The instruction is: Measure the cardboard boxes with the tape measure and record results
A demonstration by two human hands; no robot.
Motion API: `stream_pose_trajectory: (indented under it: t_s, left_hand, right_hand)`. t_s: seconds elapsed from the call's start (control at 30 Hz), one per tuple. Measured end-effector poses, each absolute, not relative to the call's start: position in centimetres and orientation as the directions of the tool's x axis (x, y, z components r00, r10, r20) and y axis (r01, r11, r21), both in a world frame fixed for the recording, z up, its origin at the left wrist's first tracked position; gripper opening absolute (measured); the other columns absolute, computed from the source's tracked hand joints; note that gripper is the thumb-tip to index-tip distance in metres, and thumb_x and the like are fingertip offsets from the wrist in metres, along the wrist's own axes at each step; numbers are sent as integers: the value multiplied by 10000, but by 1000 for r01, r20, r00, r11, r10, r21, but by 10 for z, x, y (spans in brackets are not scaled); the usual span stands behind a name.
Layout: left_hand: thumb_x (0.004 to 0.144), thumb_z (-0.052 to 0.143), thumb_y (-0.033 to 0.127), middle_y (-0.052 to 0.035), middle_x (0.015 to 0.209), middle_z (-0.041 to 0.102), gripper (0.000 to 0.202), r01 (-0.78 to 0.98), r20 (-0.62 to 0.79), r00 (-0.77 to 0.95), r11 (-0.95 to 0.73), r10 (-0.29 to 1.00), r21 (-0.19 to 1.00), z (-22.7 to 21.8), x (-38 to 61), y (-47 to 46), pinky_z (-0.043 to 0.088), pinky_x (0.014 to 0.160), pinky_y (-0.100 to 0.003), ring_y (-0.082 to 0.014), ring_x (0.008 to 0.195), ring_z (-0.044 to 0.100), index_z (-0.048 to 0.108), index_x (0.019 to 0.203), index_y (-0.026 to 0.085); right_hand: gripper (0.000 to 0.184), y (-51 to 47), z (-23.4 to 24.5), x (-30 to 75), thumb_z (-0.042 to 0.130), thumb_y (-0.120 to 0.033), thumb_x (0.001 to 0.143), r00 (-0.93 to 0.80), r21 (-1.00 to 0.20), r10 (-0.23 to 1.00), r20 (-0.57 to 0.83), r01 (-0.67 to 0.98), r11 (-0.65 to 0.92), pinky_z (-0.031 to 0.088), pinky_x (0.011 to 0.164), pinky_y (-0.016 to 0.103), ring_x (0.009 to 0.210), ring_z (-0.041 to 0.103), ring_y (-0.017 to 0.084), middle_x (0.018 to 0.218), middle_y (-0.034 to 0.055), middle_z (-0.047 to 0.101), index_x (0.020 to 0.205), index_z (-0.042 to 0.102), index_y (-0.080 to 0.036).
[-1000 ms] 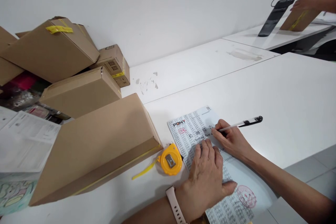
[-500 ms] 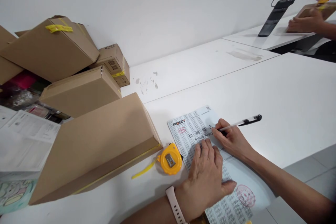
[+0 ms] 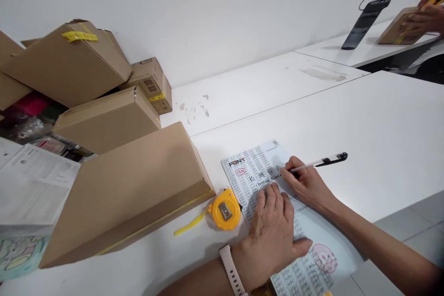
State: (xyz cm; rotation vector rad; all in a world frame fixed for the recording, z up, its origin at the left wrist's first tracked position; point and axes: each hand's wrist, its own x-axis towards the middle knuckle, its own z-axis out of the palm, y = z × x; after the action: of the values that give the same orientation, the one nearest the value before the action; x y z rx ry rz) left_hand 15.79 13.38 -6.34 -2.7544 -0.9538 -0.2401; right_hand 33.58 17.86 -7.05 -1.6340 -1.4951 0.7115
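- White pen: pinched in right hand, tip on printed sheet near table front edge.
- Left hand: flat, fingers spread, pressing the sheet.
- Yellow tape measure: just left of the sheet.

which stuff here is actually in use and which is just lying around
In use: pen, gripped in the right hand; printed sheet, pressed flat under the left hand.
Lying about: yellow tape measure beside the sheet; cardboard boxes; loose papers at the far left.
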Motion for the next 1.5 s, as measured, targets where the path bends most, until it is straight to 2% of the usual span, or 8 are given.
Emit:
stream_pose_trajectory:
  t_s: [0.4,0.57,0.67,0.87,1.17,1.23,1.33,1.5]
  left_hand:
    - [946,426,713,-269,1477,533,854,620,186,782,-775,595,-123,-64,158,132,350,1163,-466,-354,1399,479,496,1408,-2]
    - [959,483,661,-267,1517,490,806,632,193,763,-774,616,-28,-59,154,130,375,1177,-470,-355,1438,438,463,1438,13]
    - [953,593,537,-249,1532,478,700,667,248,716,-744,653,34,-48,140,128,419,1149,-515,-370,1437,434,461,1443,55]
    - [898,639,216,-244,1492,498,574,838,365,472,-537,802,97,-49,82,114,482,1051,-608,-415,1365,475,457,1433,114]
    - [835,671,172,-168,1397,578,702,796,136,227,-264,964,544,-53,60,120,417,1079,-578,-384,1258,543,438,1495,227]
    - [784,731,202,-158,1351,599,772,682,65,193,-182,979,709,-38,59,118,396,1094,-553,-372,1257,538,425,1492,221]
    - [743,796,311,-125,1306,603,858,423,-50,219,-48,974,905,-15,50,105,417,1058,-504,-337,1195,568,388,1496,260]
    - [748,814,440,-104,1235,614,855,134,-27,315,-16,949,991,9,23,86,429,994,-457,-310,1112,592,393,1476,281]
  right_hand:
    - [269,179,-76,338,546,-371,936,165,-828,976,141,561,25,293,479,288,510,326,125,575,-57,386,717,445,-251]
    - [123,181,-81,344,523,-363,975,145,-723,930,339,672,159,455,603,314,696,552,182,837,17,609,978,581,-255]
    - [233,184,-86,350,474,-229,958,-4,-560,898,440,780,279,515,747,369,926,618,239,1047,68,627,1132,621,-276]
    - [522,190,-98,352,381,-29,859,-116,-410,868,483,846,341,536,734,390,937,630,265,1019,92,677,1257,626,-261]
    - [277,180,-77,340,471,-315,999,27,-451,775,631,826,338,515,708,389,914,664,282,981,126,711,1151,676,-209]
    - [288,170,-58,329,477,-395,997,26,-541,814,580,760,361,518,750,400,938,654,287,1013,130,709,1085,693,-226]
    - [396,152,-24,303,434,-541,1002,-123,-797,963,238,542,266,517,778,393,929,638,274,1026,105,708,1019,695,-244]
    - [562,137,18,258,314,-665,1002,-492,-956,867,-77,284,77,464,854,389,887,574,238,931,62,664,906,656,-231]
